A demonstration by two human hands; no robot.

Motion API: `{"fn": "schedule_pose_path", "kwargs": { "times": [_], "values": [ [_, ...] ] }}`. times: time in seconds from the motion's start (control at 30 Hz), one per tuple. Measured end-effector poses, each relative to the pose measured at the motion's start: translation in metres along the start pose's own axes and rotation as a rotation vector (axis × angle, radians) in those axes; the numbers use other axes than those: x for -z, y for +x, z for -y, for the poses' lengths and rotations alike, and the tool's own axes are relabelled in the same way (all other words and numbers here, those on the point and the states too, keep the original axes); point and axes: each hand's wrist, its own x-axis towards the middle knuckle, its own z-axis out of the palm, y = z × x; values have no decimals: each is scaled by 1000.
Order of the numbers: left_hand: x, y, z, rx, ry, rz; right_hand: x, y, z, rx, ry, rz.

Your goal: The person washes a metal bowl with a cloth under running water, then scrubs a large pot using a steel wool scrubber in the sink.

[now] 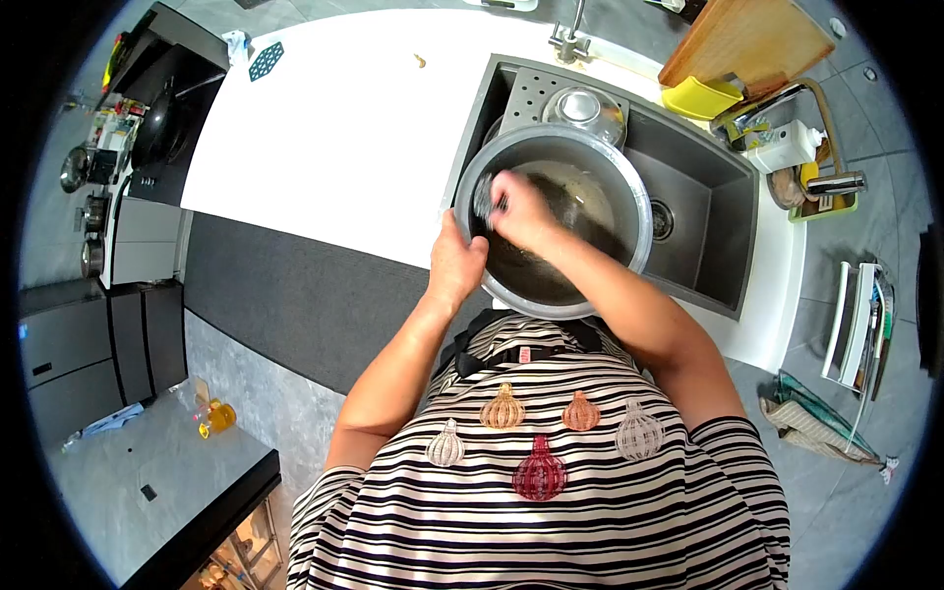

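A large round metal basin rests over the left part of the grey sink, with murky liquid or residue inside. My left hand grips the basin's left rim, its fingers wrapped round the edge. Inside the basin, against the left inner wall, my right hand is closed on a shiny, silvery scrubber, which is blurred by motion. Behind the basin stands a metal and glass pot lid or vessel, partly hidden by the rim.
The sink's right bowl has a drain. A faucet stands behind. To the right are a yellow container, a wooden board, a white bottle and a gooseneck tap. A white counter stretches left to a black stove.
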Motion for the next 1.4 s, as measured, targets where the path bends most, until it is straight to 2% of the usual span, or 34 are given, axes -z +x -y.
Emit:
{"fn": "schedule_pose_path", "kwargs": {
  "times": [0.03,0.1,0.13,0.17,0.23,0.27,0.3,0.37,0.43,0.5,0.53,0.57,0.63,0.67,0.7,0.73,0.77,0.83,0.87,0.9,0.97,1.0,1.07,1.1,1.17,1.23,1.33,1.4],
  "values": [
    [2,-1,-2,2,2,0,-4,11,-10,57,60,-224],
    [5,-3,-7,39,-33,23,4,33,-21,-243,303,-484],
    [4,-2,-4,38,-31,20,9,36,-22,-292,475,-623],
    [2,-1,0,24,-1,9,14,32,-23,-513,659,-633],
    [-1,2,0,3,22,-2,13,20,-21,-450,612,-556],
    [-1,2,-1,-8,21,2,10,13,-19,-435,540,-432],
    [0,0,-2,-14,23,7,2,13,-11,-256,217,-364],
    [2,-3,-7,-1,9,14,-1,3,-4,-66,-51,-12],
    [4,-2,-10,-4,-3,11,-4,15,-14,1,-119,-78],
    [4,-3,-9,59,12,20,2,33,-37,-355,387,-458],
    [3,-3,-7,59,12,18,23,30,-15,-608,727,-592],
    [2,-2,-4,46,-12,25,27,30,-25,-714,915,-709],
    [-6,0,10,30,-43,37,31,19,-30,-784,868,-667],
    [-11,3,23,-40,-85,13,33,15,-32,-782,863,-670],
    [-12,5,32,-108,-125,-13,34,8,-30,-762,794,-432],
    [1,9,21,6,-283,144,35,0,-23,-736,723,-195],
    [12,11,8,241,-475,249,34,-8,-16,-706,605,-28],
    [23,25,-2,227,-367,242,33,-18,-3,-549,184,272],
    [25,31,-5,175,-319,231,35,-24,4,-366,-105,312],
    [25,37,-7,176,-320,223,42,-29,17,-252,-271,321],
    [24,48,-11,223,-317,455,35,-28,6,-212,-494,356],
    [24,57,-12,311,-150,603,39,-26,5,-204,-495,353],
    [22,56,-7,313,-224,595,47,-21,1,-343,-462,510],
    [24,51,-11,319,-299,595,51,-19,8,-339,-456,507],
    [24,45,-10,309,-374,580,57,-18,20,-295,-216,213],
    [24,45,-5,299,-469,619,56,-18,37,-22,-117,45],
    [19,45,-5,279,-424,558,46,-11,52,110,-106,56],
    [19,54,2,309,-322,581,37,0,48,211,-283,34]
  ]
}}
